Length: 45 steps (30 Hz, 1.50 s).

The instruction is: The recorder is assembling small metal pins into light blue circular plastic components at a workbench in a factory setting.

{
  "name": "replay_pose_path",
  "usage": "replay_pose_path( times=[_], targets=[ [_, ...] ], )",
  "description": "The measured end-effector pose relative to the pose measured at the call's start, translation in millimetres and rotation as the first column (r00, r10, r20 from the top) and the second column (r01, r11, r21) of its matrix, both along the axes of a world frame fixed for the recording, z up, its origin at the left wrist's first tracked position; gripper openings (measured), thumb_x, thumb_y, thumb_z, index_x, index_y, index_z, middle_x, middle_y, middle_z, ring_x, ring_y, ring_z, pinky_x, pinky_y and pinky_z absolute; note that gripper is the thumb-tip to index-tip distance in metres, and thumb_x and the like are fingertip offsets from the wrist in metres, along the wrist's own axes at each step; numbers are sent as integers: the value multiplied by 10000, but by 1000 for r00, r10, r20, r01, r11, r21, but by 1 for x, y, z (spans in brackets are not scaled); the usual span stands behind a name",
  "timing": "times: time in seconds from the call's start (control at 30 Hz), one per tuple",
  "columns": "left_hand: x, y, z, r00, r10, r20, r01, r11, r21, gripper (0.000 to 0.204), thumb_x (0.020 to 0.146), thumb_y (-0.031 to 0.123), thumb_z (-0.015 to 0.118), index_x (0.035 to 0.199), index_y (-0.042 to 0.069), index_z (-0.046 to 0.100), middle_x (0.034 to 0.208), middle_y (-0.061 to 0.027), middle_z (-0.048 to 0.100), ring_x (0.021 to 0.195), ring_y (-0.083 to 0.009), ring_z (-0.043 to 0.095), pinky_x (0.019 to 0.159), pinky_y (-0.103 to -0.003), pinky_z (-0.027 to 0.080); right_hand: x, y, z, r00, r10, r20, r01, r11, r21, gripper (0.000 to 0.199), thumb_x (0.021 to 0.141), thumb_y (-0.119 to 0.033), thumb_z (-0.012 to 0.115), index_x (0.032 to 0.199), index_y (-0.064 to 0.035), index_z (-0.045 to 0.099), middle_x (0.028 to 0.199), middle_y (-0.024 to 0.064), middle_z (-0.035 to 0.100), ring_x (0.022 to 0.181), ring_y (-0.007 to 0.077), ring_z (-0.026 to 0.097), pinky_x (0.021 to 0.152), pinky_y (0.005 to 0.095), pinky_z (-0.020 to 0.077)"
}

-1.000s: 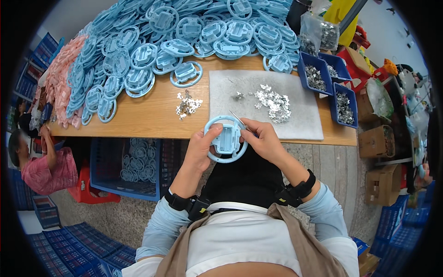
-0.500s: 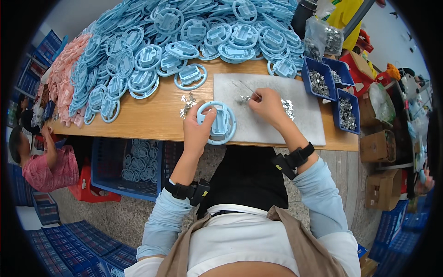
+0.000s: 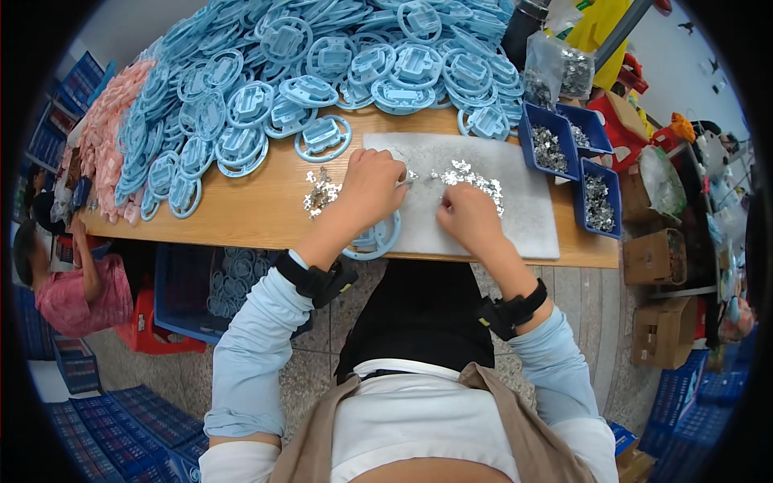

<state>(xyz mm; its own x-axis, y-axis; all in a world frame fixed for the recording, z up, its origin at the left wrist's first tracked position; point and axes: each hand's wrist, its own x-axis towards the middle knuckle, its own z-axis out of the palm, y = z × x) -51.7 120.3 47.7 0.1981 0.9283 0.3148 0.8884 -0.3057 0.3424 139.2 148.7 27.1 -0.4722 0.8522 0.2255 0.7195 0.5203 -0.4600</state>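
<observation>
Two hands working over small metal parts on a wooden worktop (image 3: 241,211).

The left hand (image 3: 372,187) is curling closed over a round light-blue plastic ring part (image 3: 378,239) lying at the worktop's near edge, partly on the grey rectangular mat (image 3: 515,217). The right hand (image 3: 469,216) is resting on the mat with fingers bent, touching the scatter of small silver metal pieces (image 3: 475,179); whether it is pinching one cannot be told. A heap of similar light-blue ring parts (image 3: 322,56) is lying behind, and blue plastic bins (image 3: 600,197) are sitting to the right.
</observation>
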Motion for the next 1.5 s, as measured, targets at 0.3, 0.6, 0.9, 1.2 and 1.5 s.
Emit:
replay_pose_path(
  times=[0.3, 0.6, 0.9, 1.2, 1.5],
  targets=[
    [-49, -59, 11, 981, 75, 181, -78, 997, 9, 445, 631, 263, 760, 986, 43, 606, 1016, -153, 572, 956, -294, 542, 824, -360, 418, 18, 11, 10, 959, 189, -210, -215, 970, -110, 121, 723, -71, 586, 797, 4, 644, 731, 164, 588, 700, 318, 579, 647, 389, 455],
    [-49, -72, -13, 999, 37, -17, -36, 999, 21, 668, 540, 395, 791, 1083, 77, 568, 1285, -158, 402, 1217, -353, 323, 994, -461, 252, 6, 16, 8, 934, 347, -83, -356, 922, -149, 151, 731, -74, 591, 849, 3, 646, 757, 157, 599, 730, 322, 578, 673, 388, 456],
    [-22, -68, -9, 1000, -10, 2, 10, 999, -36, 670, 512, 428, 786, 1040, 78, 571, 1314, -151, 370, 1277, -352, 254, 1033, -544, 136, 8, 17, 10, 948, 215, -233, -279, 915, -291, 175, 727, -75, 616, 876, 7, 654, 781, 169, 628, 711, 286, 606, 656, 343, 467],
    [-8, -65, -29, 993, -20, 112, 20, 1000, -2, 690, 517, 448, 797, 1055, 83, 569, 1301, -150, 382, 1277, -350, 260, 1021, -532, 140, 6, 16, 0, 902, 404, -151, -413, 910, -30, 97, 712, -31, 634, 803, 3, 635, 749, 88, 625, 621, 181, 581, 565, 284, 447],
    [-6, -66, -37, 985, -2, 175, -3, 1000, 29, 699, 518, 459, 799, 1059, 82, 570, 1285, -152, 395, 1272, -352, 277, 1018, -536, 139, -24, -15, -11, 817, 357, -453, -381, 924, 42, 118, 670, -32, 651, 783, -31, 618, 830, 73, 628, 618, 206, 611, 546, 282, 487]
  ],
)
